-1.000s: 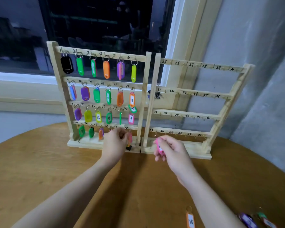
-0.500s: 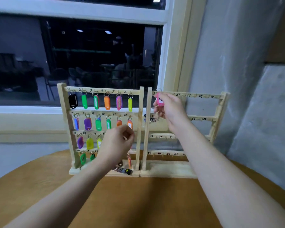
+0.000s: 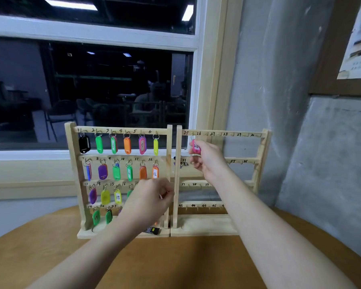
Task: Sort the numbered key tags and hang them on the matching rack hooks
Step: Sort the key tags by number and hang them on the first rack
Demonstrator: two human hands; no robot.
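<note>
Dark window [image 3: 92, 90] behind; poster [image 3: 358, 38] on wall [image 3: 279, 80].

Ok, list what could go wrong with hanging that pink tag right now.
1. The right hand pinches the pink tag just under hook 25; its ring may miss and the tag drop.
2. Hook 26 sits close by, so it could land there.
3. The left hand hovers beside hung tags and might knock them.

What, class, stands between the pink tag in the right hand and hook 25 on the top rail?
Nothing visible. The right hand holds the pink tag just below hook 25; that rail's other hooks are bare.
</note>
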